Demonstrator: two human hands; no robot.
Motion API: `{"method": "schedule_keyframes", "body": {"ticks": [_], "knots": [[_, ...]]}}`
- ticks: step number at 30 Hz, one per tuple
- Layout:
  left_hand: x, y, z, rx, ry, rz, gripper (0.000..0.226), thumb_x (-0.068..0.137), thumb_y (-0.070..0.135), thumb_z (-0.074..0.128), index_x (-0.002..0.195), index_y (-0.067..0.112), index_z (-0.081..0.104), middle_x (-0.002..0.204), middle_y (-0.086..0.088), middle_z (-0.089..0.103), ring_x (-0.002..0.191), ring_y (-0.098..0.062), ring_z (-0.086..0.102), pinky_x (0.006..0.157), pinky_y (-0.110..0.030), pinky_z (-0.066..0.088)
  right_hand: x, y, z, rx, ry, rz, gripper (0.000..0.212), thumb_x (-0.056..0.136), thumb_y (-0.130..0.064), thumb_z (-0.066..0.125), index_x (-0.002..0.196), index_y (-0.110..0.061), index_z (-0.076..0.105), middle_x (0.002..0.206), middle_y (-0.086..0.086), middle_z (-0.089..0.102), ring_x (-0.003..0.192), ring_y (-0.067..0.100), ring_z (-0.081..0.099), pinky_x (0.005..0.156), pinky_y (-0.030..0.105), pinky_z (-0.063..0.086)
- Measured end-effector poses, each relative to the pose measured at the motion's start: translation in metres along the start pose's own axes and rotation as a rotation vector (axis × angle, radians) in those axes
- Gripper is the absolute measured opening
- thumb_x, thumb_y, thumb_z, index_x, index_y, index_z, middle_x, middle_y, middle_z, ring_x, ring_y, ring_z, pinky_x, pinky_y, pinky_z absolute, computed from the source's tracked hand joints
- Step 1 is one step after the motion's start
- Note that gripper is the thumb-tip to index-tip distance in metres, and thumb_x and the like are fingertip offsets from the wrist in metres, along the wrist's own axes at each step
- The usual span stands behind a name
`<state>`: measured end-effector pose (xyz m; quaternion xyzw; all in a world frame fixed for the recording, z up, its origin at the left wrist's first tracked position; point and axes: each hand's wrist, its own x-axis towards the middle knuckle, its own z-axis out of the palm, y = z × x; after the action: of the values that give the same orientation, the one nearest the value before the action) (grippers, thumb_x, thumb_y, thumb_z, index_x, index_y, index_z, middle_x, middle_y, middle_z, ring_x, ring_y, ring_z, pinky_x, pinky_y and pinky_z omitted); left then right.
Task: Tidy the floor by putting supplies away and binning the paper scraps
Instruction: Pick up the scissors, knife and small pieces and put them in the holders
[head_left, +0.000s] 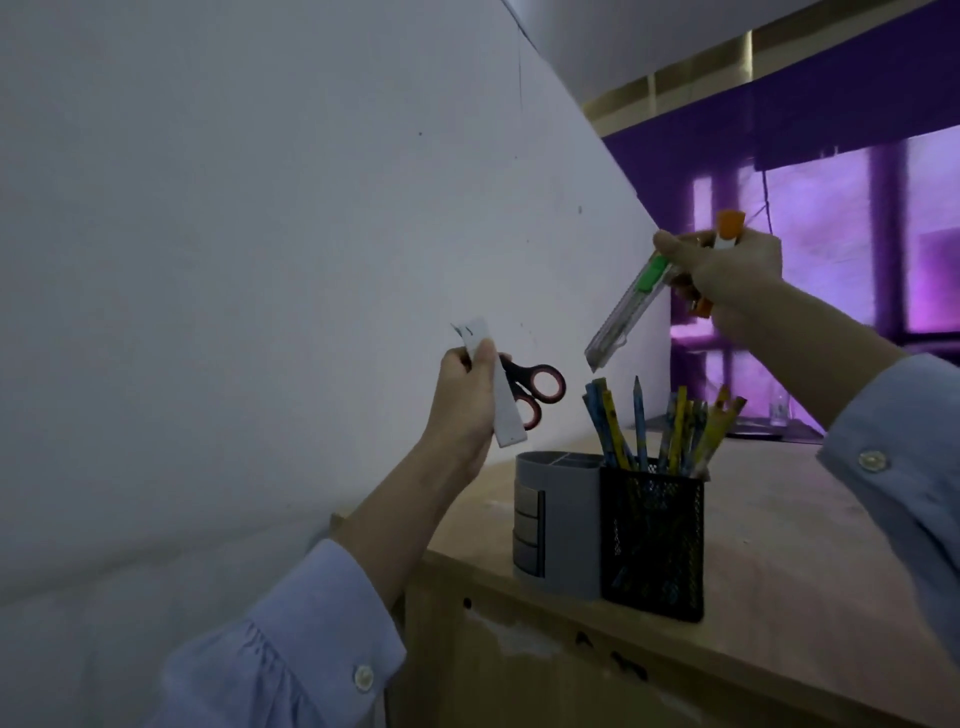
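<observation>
The black mesh cup (652, 540) of pencils (640, 423) stands on the counter (779, 571), touching a grey organizer (563, 525) on its left. Above it, the right hand (727, 270) grips a clear box cutter (628, 312) and an orange-capped item (729, 226). Up-left of the cup, the left hand (467, 400) grips scissors (535, 387) and a white strip (501, 402).

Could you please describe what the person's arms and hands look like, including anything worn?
The left hand and right hand are bare, without gloves. The left sleeve and right sleeve are light blue shirt fabric ending in cuffs, each fastened with one pale round button. The left sleeve is gathered into its cuff; the forearms beyond are uncovered.
</observation>
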<state>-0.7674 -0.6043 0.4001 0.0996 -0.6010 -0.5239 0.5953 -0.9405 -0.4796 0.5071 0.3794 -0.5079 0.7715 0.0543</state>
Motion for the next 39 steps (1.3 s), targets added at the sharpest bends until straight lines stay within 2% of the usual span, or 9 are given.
{"method": "schedule_keyframes", "body": {"ticks": [4, 9, 13, 15, 20, 22, 30, 35, 39], "knots": [[0.002, -0.017, 0.014, 0.011, 0.001, -0.038, 0.017, 0.100, 0.034, 0.036, 0.106, 0.019, 0.036, 0.090, -0.003, 0.050, 0.076, -0.014, 0.051, 0.072, -0.032, 0.050, 0.005, 0.028, 0.001, -0.094, -0.120, 0.165, 0.025, 0.073, -0.027, 0.078, 0.076, -0.014, 0.056, 0.078, 0.005, 0.067, 0.063, 0.011, 0.064, 0.047, 0.020, 0.049], [-0.003, -0.032, 0.025, 0.063, 0.046, -0.018, 0.023, 0.100, 0.041, 0.030, 0.105, 0.019, 0.033, 0.086, 0.000, 0.050, 0.068, -0.012, 0.052, 0.042, -0.016, 0.044, 0.004, 0.047, 0.001, -0.040, -0.087, 0.181, 0.022, 0.075, -0.025, 0.078, 0.075, -0.014, 0.059, 0.075, 0.006, 0.067, 0.058, 0.011, 0.063, 0.042, 0.019, 0.048], [-0.004, -0.031, 0.030, 0.024, 0.168, 0.032, 0.022, 0.100, 0.040, 0.030, 0.101, 0.018, 0.032, 0.085, 0.003, 0.047, 0.076, -0.015, 0.052, 0.061, -0.028, 0.049, 0.007, 0.051, -0.005, 0.103, 0.095, 0.152, 0.021, 0.078, -0.024, 0.076, 0.081, -0.015, 0.058, 0.080, 0.006, 0.067, 0.062, 0.012, 0.064, 0.053, 0.020, 0.054], [-0.006, -0.029, 0.033, 0.045, 0.220, 0.071, 0.021, 0.100, 0.039, 0.030, 0.100, 0.018, 0.031, 0.084, 0.005, 0.046, 0.073, -0.009, 0.051, 0.057, -0.021, 0.043, 0.011, 0.051, -0.011, 0.090, 0.108, 0.176, 0.022, 0.077, -0.024, 0.077, 0.080, -0.015, 0.057, 0.079, 0.006, 0.066, 0.061, 0.011, 0.064, 0.048, 0.019, 0.052], [-0.010, -0.030, 0.040, 0.148, 0.210, 0.144, 0.023, 0.100, 0.038, 0.032, 0.100, 0.015, 0.031, 0.081, 0.005, 0.046, 0.066, -0.006, 0.047, 0.044, -0.009, 0.040, 0.013, 0.057, -0.021, -0.151, -0.161, 0.330, 0.029, 0.072, -0.027, 0.078, 0.082, -0.010, 0.058, 0.081, 0.009, 0.068, 0.065, 0.014, 0.064, 0.051, 0.024, 0.049], [-0.010, -0.029, 0.040, 0.176, 0.185, 0.142, 0.023, 0.100, 0.037, 0.033, 0.100, 0.014, 0.032, 0.081, 0.005, 0.046, 0.067, -0.006, 0.046, 0.043, -0.004, 0.038, 0.013, 0.061, -0.021, -0.218, -0.253, 0.326, 0.029, 0.070, -0.028, 0.079, 0.084, -0.009, 0.061, 0.076, 0.009, 0.069, 0.055, 0.013, 0.065, 0.045, 0.022, 0.048], [-0.005, -0.027, 0.041, 0.269, 0.177, 0.038, 0.026, 0.099, 0.038, 0.037, 0.099, 0.012, 0.032, 0.078, 0.005, 0.043, 0.065, -0.005, 0.045, 0.045, -0.014, 0.036, 0.011, 0.065, -0.007, -0.481, -0.471, 0.215, 0.035, 0.068, -0.036, 0.079, 0.086, -0.009, 0.067, 0.053, -0.001, 0.069, 0.041, 0.006, 0.063, 0.036, 0.015, 0.045], [-0.004, -0.027, 0.047, 0.351, 0.221, 0.081, 0.027, 0.098, 0.040, 0.039, 0.100, 0.013, 0.035, 0.077, 0.008, 0.044, 0.065, -0.005, 0.046, 0.051, -0.021, 0.034, 0.009, 0.062, 0.001, -0.502, -0.526, 0.075, 0.031, 0.069, -0.034, 0.078, 0.086, -0.011, 0.067, 0.072, 0.005, 0.072, 0.047, 0.004, 0.066, 0.039, 0.015, 0.046], [-0.006, -0.029, 0.048, 0.415, 0.231, 0.143, 0.028, 0.096, 0.038, 0.043, 0.102, 0.012, 0.039, 0.077, 0.006, 0.046, 0.065, -0.008, 0.049, 0.055, -0.028, 0.039, 0.009, 0.058, 0.002, -0.552, -0.596, -0.040, 0.042, 0.061, -0.042, 0.077, 0.089, -0.012, 0.068, 0.083, 0.005, 0.073, 0.065, 0.010, 0.071, 0.048, 0.018, 0.051]]}}
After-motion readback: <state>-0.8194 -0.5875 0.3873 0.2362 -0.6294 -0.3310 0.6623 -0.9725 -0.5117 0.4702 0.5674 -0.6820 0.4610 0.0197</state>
